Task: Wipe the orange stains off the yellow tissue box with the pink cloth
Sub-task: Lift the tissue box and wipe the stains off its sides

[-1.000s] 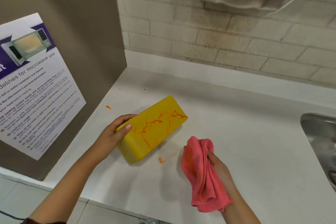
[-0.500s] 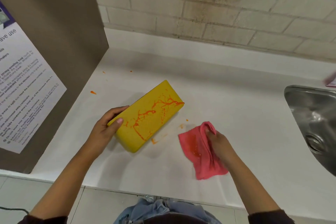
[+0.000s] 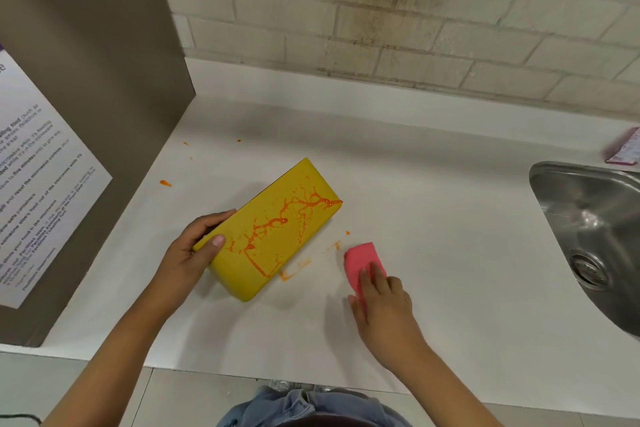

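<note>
So the yellow tissue box [image 3: 277, 229] sits diagonally on the white counter [image 3: 450, 236], tipped up on its long edge, orange stains [image 3: 277, 224] squiggled all over its top face. Left hand [image 3: 194, 253] is wrapped around the box's near-left end, thumb on top. Right of the box, close but not touching, the right hand [image 3: 384, 302] presses the folded pink cloth [image 3: 362, 260] flat, fingers together. Orange smear [image 3: 298, 267] between them. Lots of bare counter from the box to the sink [image 3: 588, 236] edge.
</note>
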The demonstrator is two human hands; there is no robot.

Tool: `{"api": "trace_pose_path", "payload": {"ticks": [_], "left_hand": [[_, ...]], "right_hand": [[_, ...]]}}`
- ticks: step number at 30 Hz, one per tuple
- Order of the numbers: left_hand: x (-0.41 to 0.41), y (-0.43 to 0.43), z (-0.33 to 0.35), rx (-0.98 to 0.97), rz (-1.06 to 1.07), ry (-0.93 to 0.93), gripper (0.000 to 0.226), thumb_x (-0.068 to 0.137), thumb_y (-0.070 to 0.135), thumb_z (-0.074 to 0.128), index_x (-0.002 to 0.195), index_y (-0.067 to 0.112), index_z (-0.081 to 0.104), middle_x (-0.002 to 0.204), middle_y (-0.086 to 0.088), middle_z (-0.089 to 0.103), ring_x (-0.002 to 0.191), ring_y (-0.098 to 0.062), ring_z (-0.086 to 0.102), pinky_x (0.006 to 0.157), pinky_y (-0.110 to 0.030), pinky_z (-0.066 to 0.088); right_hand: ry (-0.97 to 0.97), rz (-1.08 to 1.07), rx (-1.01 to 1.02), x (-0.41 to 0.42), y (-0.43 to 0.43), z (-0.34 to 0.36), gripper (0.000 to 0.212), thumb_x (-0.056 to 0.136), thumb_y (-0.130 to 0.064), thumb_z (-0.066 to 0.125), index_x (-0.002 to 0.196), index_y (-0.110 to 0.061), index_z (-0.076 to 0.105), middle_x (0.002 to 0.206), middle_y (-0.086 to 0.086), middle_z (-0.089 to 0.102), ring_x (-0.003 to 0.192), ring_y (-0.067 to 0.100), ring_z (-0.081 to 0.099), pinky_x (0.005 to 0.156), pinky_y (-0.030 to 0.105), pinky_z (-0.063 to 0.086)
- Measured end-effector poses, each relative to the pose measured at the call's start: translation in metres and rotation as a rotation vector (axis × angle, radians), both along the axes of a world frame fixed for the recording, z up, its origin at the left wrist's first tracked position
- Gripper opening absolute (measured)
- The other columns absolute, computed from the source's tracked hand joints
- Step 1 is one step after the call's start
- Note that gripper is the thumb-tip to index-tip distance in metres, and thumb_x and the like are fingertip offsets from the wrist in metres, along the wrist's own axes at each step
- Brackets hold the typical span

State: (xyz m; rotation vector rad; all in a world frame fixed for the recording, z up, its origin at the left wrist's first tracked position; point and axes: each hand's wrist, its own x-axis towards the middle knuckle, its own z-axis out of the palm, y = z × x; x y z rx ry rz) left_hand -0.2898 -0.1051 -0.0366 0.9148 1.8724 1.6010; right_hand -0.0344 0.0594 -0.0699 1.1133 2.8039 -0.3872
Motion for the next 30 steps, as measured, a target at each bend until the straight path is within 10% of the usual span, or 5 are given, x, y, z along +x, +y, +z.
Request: {"api": "trace_pose_path", "payload": {"ticks": [5,9,15,30], "left_hand": [[0.0,-0.001,0.0,-0.017,0.0,-0.003,0.038,0.091,0.006,0.047,0.109,0.038,0.057,0.113,0.019,0.062,0.101,0.013,0.056,0.077,-0.001,0.045],[-0.003,0.0,0.002,-0.034,-0.005,-0.017,0.04,0.092,0.004,0.046,0.108,0.038,0.058,0.107,0.033,0.064,0.099,0.014,0.057,0.075,0.0,0.045],[0.001,0.0,0.003,-0.046,-0.014,-0.046,0.032,0.082,0.025,0.05,0.108,0.043,0.059,0.111,0.023,0.064,0.102,0.007,0.058,0.076,-0.006,0.047],[0.003,0.003,0.01,-0.06,-0.069,-0.09,0.034,0.08,0.022,0.048,0.106,0.038,0.063,0.112,0.022,0.064,0.106,0.003,0.057,0.076,-0.009,0.048]], "right_hand": [[0.296,-0.153,0.028,0.007,0.022,-0.001,0.039,0.093,-0.021,0.047,0.129,-0.007,0.052,0.134,0.015,0.053,0.109,0.036,0.052,0.089,0.043,0.044],[0.278,-0.483,-0.352,0.0,0.043,-0.005,0.049,0.09,-0.031,0.057,0.134,-0.01,0.046,0.121,0.009,0.061,0.105,0.026,0.059,0.085,0.033,0.047],[0.39,-0.433,-0.51,-0.003,0.05,-0.003,0.013,0.087,-0.019,0.062,0.077,-0.021,0.054,0.071,-0.003,0.058,0.063,0.014,0.055,0.052,0.021,0.041],[1.078,-0.245,-0.277,-0.081,0.057,0.049,0.035,0.081,-0.006,0.069,0.109,-0.028,0.067,0.076,-0.013,0.056,0.069,-0.001,0.054,0.06,0.005,0.039]]}}
